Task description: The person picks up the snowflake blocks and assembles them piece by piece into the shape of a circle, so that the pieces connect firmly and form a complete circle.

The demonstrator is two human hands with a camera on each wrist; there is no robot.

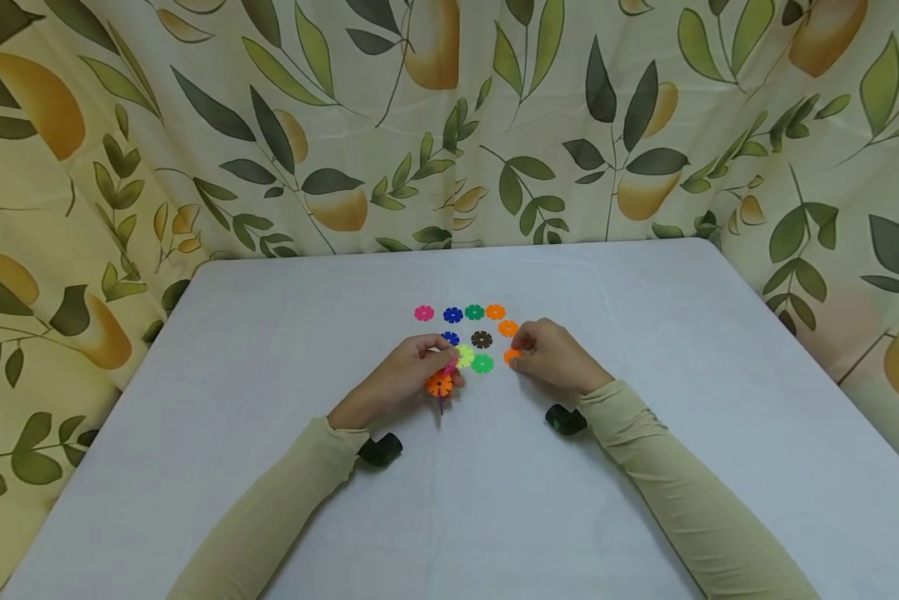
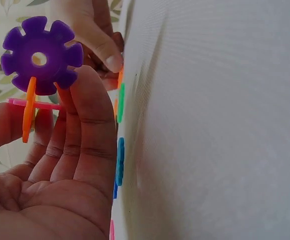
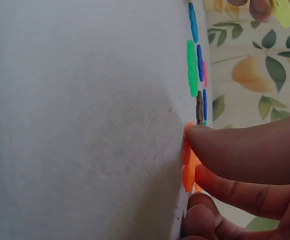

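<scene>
My left hand (image 1: pixel 397 372) holds a small cluster of joined notched plastic discs between thumb and fingers. In it are a purple disc (image 2: pixel 25 52), an orange disc (image 2: pixel 29 112) and a pink disc (image 2: pixel 45 106). A yellow disc (image 1: pixel 466 357) shows at the fingertips, and the right wrist view shows it raised off the table. Over the table to the right, my right hand (image 1: pixel 560 357) pinches an orange disc (image 3: pixel 188 167) with thumb and fingers, low against the white surface. Its fingers partly cover that disc in the head view.
Several flat discs lie beyond and between the hands, among them pink (image 1: pixel 423 313), blue (image 1: pixel 452 315), brown (image 1: pixel 481 339), green (image 1: pixel 482 363) and orange (image 1: pixel 496 312). A light blue disc (image 2: pixel 120 162) lies below the left hand. A leaf-patterned curtain (image 1: pixel 509 133) borders the white table (image 1: pixel 494 517).
</scene>
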